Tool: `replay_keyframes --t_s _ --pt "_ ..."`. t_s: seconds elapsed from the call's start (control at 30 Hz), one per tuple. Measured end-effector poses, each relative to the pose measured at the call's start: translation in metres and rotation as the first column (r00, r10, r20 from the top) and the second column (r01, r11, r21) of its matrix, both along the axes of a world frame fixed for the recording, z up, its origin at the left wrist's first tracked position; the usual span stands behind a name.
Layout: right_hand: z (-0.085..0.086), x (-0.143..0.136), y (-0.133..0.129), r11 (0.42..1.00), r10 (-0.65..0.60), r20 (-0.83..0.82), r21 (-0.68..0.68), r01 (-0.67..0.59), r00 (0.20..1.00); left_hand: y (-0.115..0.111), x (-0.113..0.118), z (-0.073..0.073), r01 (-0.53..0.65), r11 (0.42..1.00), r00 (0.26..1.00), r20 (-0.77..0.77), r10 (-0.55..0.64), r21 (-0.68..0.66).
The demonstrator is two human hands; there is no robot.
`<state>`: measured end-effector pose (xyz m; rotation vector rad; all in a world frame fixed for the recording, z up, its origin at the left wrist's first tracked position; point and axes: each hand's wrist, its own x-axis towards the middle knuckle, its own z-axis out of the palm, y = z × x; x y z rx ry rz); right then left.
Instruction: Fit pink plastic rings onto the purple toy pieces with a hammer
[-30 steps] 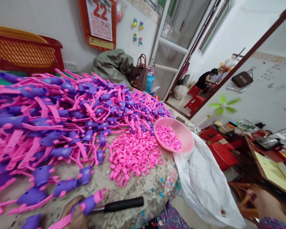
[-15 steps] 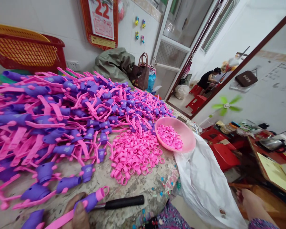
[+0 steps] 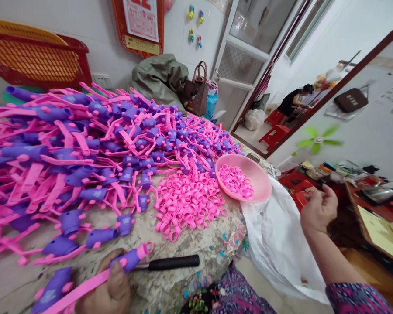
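My left hand (image 3: 109, 283) is wrapped round a purple plastic tube piece (image 3: 129, 261) with a long pink strap-like arm. A pink collar caps its upper end, and a small pink loop sticks out there. Just beyond it a black-handled tool (image 3: 174, 262) lies on the table, its metal end partly hidden behind the held piece. My right hand (image 3: 320, 209) is raised off the table at the right, fingers curled; whatever they may hold is hidden. Between the hands, loose pink rings (image 3: 190, 200) lie heaped on the stone-patterned table (image 3: 212, 244).
A big pile of purple-and-pink pieces (image 3: 94, 148) covers the table's left and back. A pink bowl (image 3: 260, 185) with more rings stands at the right edge, over a white sheet (image 3: 281, 240). A green fan (image 3: 317, 139) spins at right. Another person (image 3: 290, 104) sits farther back.
My right hand has risen from low at the right edge, moving up and slightly left. My left hand still grips the same piece, shifted slightly right in view.
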<state>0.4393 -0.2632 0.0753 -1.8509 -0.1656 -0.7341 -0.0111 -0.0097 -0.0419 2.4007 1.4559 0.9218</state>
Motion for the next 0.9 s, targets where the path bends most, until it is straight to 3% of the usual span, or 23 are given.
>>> replay_keyframes --t_s 0.1,0.17,0.23,0.27,0.33,0.43,0.5,0.57,0.7,0.9 --pt "-0.002 -0.032 0.038 0.98 0.198 0.135 -0.031 -0.195 0.971 0.002 0.002 -0.002 0.005 0.979 0.998 0.068 -0.019 0.202" --pt "0.0 -0.065 0.064 0.879 0.476 0.285 -0.159 -0.449 0.832 0.001 0.005 -0.002 -0.009 0.965 0.996 0.088 -0.015 0.261" --pt "0.001 -0.102 0.091 0.732 0.681 0.326 -0.328 -0.597 0.656 0.0 0.007 -0.001 0.009 0.965 0.995 0.09 -0.033 0.262" --pt "-0.001 -0.12 0.104 0.63 0.775 0.302 -0.427 -0.649 0.555 -0.001 0.008 0.0 0.013 0.965 0.995 0.097 -0.039 0.262" --pt "-0.008 -0.155 0.129 0.339 0.939 0.163 -0.592 -0.731 0.303 -0.003 0.009 0.003 0.022 0.964 0.992 0.111 -0.053 0.266" --pt "-0.026 -0.199 0.158 0.096 0.995 0.034 -0.632 -0.769 0.097 -0.004 0.011 0.008 0.027 0.966 0.992 0.111 -0.058 0.256" --pt "-0.037 -0.22 0.17 -0.013 0.999 -0.042 -0.586 -0.81 0.014 -0.004 0.011 0.009 0.017 0.967 0.993 0.107 -0.045 0.253" --pt "-0.043 -0.234 0.176 -0.069 0.994 -0.108 -0.49 -0.869 -0.018 -0.004 0.01 0.009 0.007 0.969 0.994 0.102 -0.033 0.247" --pt "-0.046 -0.247 0.184 -0.092 0.976 -0.215 -0.251 -0.964 -0.037 -0.005 0.008 0.008 0.048 0.972 0.993 0.092 -0.07 0.228" --pt "-0.049 -0.251 0.192 -0.134 0.935 -0.332 0.002 -0.991 -0.128 -0.004 0.007 0.008 0.061 0.966 0.996 0.046 -0.075 0.252"
